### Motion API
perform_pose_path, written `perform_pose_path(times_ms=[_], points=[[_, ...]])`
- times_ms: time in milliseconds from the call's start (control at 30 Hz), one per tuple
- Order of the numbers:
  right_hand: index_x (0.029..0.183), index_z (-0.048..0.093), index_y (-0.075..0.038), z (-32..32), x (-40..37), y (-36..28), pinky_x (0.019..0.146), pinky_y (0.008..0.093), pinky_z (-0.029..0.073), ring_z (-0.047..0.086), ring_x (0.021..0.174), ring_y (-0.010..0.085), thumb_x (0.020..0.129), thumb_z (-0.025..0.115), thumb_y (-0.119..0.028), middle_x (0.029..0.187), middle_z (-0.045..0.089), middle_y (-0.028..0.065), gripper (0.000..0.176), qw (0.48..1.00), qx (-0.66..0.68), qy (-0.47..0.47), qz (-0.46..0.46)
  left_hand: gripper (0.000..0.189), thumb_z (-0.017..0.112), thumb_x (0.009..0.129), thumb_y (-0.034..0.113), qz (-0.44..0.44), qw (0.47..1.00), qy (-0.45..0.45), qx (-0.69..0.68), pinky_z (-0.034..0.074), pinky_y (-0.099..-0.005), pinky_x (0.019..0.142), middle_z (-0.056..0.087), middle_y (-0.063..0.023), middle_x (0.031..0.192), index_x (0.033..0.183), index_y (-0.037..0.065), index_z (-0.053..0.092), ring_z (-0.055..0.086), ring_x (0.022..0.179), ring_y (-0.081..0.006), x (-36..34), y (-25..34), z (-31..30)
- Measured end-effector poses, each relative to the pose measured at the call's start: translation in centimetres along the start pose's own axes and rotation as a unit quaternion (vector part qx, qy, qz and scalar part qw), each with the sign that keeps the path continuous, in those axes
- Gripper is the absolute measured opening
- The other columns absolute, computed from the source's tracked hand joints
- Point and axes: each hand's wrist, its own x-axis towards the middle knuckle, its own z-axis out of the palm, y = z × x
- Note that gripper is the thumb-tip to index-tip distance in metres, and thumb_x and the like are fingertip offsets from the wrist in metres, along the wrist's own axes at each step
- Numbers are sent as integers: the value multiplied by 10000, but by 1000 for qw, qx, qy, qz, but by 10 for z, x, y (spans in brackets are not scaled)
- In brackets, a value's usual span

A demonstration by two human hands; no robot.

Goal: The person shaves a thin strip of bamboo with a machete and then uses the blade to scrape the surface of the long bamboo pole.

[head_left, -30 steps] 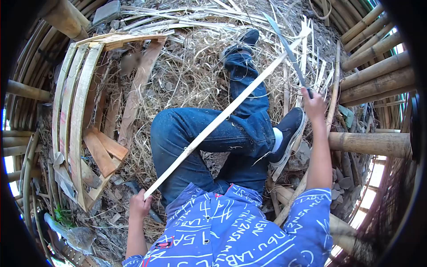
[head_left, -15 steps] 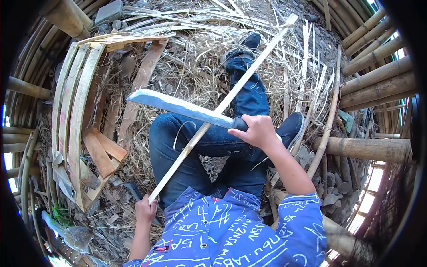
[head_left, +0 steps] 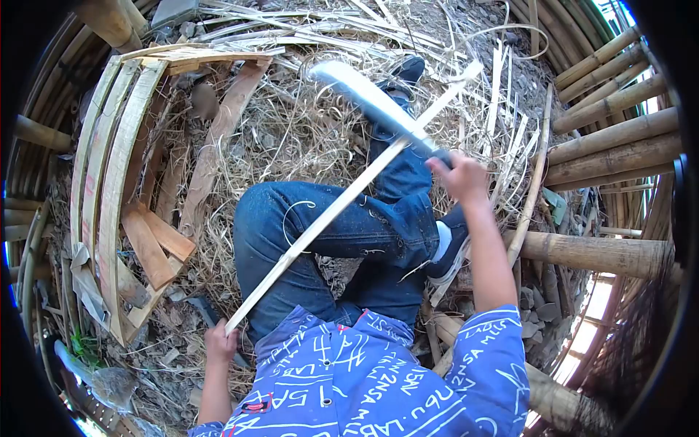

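A long pale bamboo strip (head_left: 320,227) runs diagonally across my jeans, from the lower left up to the upper right. My left hand (head_left: 220,342) is closed around its lower end. My right hand (head_left: 463,177) grips the dark handle of a machete (head_left: 375,102), whose broad blade, blurred by motion, points to the upper left. The blade crosses the strip on its upper part, near the handle; whether they touch, I cannot tell. A thin curled shaving (head_left: 288,218) lies on my thigh.
A slatted wooden frame (head_left: 120,167) stands at the left, with short wood pieces (head_left: 151,251) beside it. Shavings (head_left: 313,138) cover the ground around my legs. Bamboo poles (head_left: 597,253) line the right side. Another blade-like tool (head_left: 206,312) lies near my left hand.
My right hand has moved up and to the right, carrying the machete farther along the strip, its blade now tilted more steeply. My left hand still holds the lower end.
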Motion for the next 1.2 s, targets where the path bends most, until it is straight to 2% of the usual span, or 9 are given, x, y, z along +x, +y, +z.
perform_pose_path(times_ms=[67,233,433,533,667,800,867,967,1200], points=[[776,689,-91,-20,18,47,629,440,510,675,692,312,837,482,-708,649,648,144,653,978,46,-36,201,336,634,795,334,-11,1000,-8,11,421,-514,566,542,-242,627,754,24,512,559,656,-471,-6,-16,-7],[783,687,-37,-59,6,77,627,446,516,672,667,321,881,471,-638,644,646,150,646,978,-91,-57,177,358,631,788,360,-6,999,-33,26,403,-518,569,542,-242,639,754,23,515,542,653,-476,-13,-9,-21],[692,639,15,-18,-24,54,560,433,464,648,596,316,911,505,-568,604,625,154,637,965,148,99,191,389,630,794,415,-2,997,-48,53,423,-508,564,575,-212,634,762,39,535,573,639,-449,-11,5,-36],[606,559,-51,-8,-37,33,393,278,405,542,423,124,912,472,-623,505,532,41,655,884,384,21,265,408,629,795,427,-9,995,-64,80,433,-526,579,569,-230,621,783,28,545,578,658,-460,-19,9,-24],[600,521,-70,3,-56,-26,365,234,340,462,374,83,925,518,-558,489,494,5,586,809,529,-108,233,383,614,806,395,-22,998,-51,25,433,-531,583,572,-244,651,802,19,540,570,665,-473,-20,18,1],[596,548,-24,9,-71,-37,447,326,405,530,441,177,884,586,-544,492,525,67,596,879,423,-147,163,365,613,806,380,-33,998,-57,25,434,-530,587,568,-241,643,803,23,536,571,664,-472,-25,24,-3],[649,602,-20,-16,-72,-61,531,392,461,597,526,303,829,629,-563,538,570,143,573,932,316,-140,108,355,617,800,374,-24,998,-50,28,435,-525,584,566,-238,637,798,29,534,571,662,-470,-24,22,-1],[689,638,-31,-31,-81,-84,582,430,492,621,605,380,797,646,-574,600,606,188,554,948,272,-151,74,346,621,795,369,-16,999,-34,27,429,-519,571,559,-233,624,797,36,532,568,646,-467,-22,21,6],[612,567,-44,-35,-91,-94,535,432,497,615,561,368,754,628,-657,559,584,173,633,984,97,-128,-72,465,623,791,477,-22,1000,0,15,424,-499,552,545,-221,596,737,27,521,568,620,-454,-23,19,18]])
